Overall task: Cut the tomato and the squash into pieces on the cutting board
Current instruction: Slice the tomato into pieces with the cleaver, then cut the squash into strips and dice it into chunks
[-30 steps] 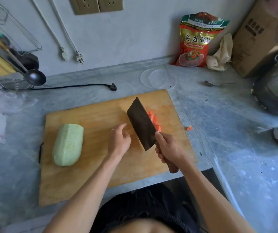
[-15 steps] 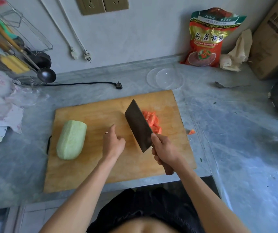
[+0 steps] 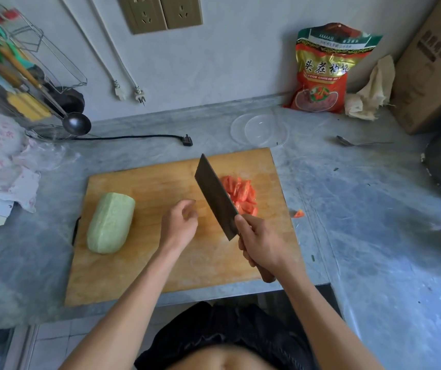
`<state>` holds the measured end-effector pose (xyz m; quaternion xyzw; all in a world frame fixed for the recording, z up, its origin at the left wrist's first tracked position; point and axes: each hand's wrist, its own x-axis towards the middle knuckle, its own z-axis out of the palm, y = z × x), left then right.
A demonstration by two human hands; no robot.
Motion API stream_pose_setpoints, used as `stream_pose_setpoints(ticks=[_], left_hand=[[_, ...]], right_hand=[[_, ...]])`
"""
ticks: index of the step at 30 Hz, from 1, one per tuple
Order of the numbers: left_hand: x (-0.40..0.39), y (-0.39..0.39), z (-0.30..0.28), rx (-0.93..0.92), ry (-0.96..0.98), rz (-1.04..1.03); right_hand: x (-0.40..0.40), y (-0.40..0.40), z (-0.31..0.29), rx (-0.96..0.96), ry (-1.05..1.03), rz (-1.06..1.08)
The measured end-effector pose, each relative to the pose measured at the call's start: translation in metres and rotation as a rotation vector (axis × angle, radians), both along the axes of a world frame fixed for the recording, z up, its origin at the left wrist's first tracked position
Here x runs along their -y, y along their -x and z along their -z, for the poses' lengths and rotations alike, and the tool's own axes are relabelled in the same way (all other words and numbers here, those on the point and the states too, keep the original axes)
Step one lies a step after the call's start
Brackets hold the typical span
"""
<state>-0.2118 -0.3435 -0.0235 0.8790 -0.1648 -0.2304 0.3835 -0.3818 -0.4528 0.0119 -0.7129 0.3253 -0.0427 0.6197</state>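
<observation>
The cutting board (image 3: 139,268) lies on the worktop (image 3: 374,209). The squash (image 3: 110,223) is on its left side, the tomato pieces (image 3: 242,194) on its right, and the knife (image 3: 215,201) between them

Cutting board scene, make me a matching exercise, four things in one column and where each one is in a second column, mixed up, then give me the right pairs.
Things:
1. squash
2. tomato pieces
3. cleaver
4. spoon

Places:
A. on the counter, right of the cutting board, near the cardboard box
B. in the right hand, blade over the board
C. whole, on the left part of the board
D. heaped on the right part of the board, behind the blade

Pairs: 1-C, 2-D, 3-B, 4-A
</observation>
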Motion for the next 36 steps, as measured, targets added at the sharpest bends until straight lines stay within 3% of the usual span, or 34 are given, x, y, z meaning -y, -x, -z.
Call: stream_pose_setpoints(ticks=[4,8,13,16,19,27,30,33,36], left_hand=[[-0.009,-0.007,0.001,-0.116,0.151,-0.061],[-0.022,-0.016,-0.002,-0.238,0.149,-0.144],[-0.041,-0.024,-0.017,-0.053,0.150,-0.132],[-0.069,-0.033,-0.026,0.208,0.078,-0.144],[-0.095,-0.056,-0.026,0.407,-0.153,-0.193],[-0.117,-0.116,-0.033,0.193,-0.491,-0.066],[-0.111,-0.141,-0.037,0.084,-0.588,0.048],[-0.110,-0.148,-0.041,0.006,-0.554,0.094],[-0.112,-0.148,-0.044,0.175,-0.514,0.388]], right_hand=[[-0.002,0.008,0.004,0.022,0.361,-0.086],[0.000,0.008,0.013,0.001,0.544,-0.160],[-0.006,-0.001,0.019,-0.050,0.669,-0.223],[-0.019,-0.016,0.018,-0.008,0.602,-0.214],[-0.034,-0.034,0.015,0.039,0.447,-0.158],[-0.076,-0.090,0.004,-0.005,0.048,-0.031],[-0.082,-0.102,-0.001,-0.027,0.019,-0.014],[-0.086,-0.107,-0.001,-0.063,0.038,-0.003],[-0.089,-0.109,-0.001,-0.067,0.056,0.009]])
